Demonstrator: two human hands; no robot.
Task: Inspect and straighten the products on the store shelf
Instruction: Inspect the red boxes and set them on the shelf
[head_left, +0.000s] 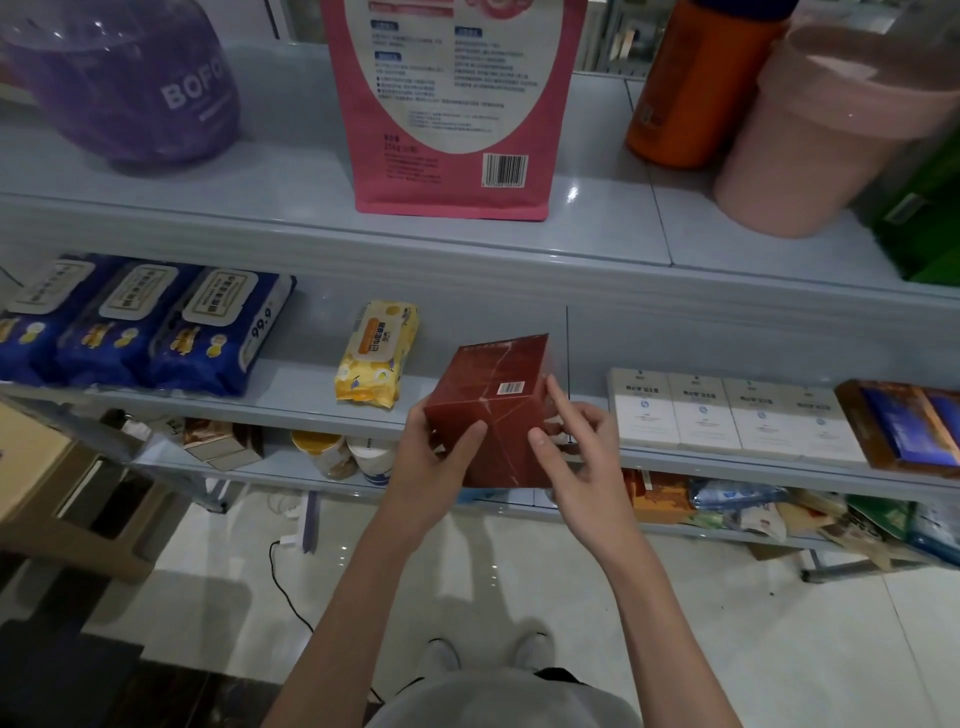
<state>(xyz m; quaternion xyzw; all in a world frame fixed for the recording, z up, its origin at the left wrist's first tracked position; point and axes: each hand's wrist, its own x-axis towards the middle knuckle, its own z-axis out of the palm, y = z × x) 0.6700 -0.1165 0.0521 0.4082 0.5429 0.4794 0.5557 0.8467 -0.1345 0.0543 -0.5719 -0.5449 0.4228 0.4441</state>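
Box (493, 410) of dark red sits gripped in left hand (434, 467); right hand (576, 457) pinches its right edge.

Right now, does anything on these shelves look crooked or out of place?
The pink pouch up top shows its back, barcode outward. The yellow wipes pack sits alone, tilted. The left hand and right hand hold the red box.

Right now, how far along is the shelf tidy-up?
Looks done: the white boxes stand in an even row. In hand: the left hand and right hand hold the red box in front of the middle shelf, barcode up. Left, likely: reshelve it; the yellow wipes pack sits askew, and the pink pouch shows its back.
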